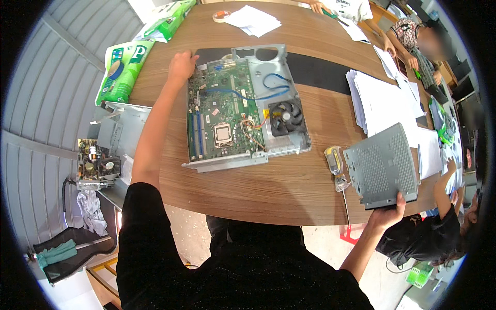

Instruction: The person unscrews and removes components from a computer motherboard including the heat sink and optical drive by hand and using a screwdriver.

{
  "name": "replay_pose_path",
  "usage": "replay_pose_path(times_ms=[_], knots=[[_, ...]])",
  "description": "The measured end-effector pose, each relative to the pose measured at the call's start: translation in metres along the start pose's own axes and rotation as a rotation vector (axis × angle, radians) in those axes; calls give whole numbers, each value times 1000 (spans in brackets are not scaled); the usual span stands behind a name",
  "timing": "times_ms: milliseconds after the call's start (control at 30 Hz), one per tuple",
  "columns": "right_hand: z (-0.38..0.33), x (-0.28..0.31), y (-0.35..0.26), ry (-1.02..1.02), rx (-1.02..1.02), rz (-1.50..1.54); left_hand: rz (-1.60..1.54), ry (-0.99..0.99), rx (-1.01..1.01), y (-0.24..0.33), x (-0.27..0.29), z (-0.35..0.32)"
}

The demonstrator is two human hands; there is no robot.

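Note:
An opened computer chassis (279, 147) lies flat on the wooden table in front of me. It bears a green motherboard (222, 103) with a bare processor (223, 134), blue memory slots, a blue cable (232, 92) and a black cooling fan (286, 117). My left hand (182, 66) is closed at the chassis's far left corner, its fingertips partly hidden. At the table's right front edge my right hand (386, 214) grips a grey perforated metal panel (381, 165) by its near edge, thumb on top. Beside the panel lies a screwdriver (344, 204) with its shaft toward me.
A yellow and grey tool (334, 160) lies left of the panel. Paper stacks (369, 103) cover the right side. Green packages (124, 72), a tape roll (221, 16) and papers (253, 20) lie farther off. An opened metal case (129, 121) stands at left. Other people work at right.

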State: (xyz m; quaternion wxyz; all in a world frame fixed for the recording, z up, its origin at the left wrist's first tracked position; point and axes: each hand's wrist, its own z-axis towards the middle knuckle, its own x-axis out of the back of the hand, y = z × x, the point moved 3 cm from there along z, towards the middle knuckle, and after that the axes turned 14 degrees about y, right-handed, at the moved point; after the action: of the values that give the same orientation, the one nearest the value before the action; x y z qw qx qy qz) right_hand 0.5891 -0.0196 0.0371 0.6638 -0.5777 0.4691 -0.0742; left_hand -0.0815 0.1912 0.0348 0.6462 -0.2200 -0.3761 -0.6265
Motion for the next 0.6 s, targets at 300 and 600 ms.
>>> replay_pose_path(times_ms=[300,600], knots=[[-8,9,12,3,71,6,363,121,379,-36,57,-42],[-27,-23,18,-104,92,-66,322,120,317,63,98,-114]])
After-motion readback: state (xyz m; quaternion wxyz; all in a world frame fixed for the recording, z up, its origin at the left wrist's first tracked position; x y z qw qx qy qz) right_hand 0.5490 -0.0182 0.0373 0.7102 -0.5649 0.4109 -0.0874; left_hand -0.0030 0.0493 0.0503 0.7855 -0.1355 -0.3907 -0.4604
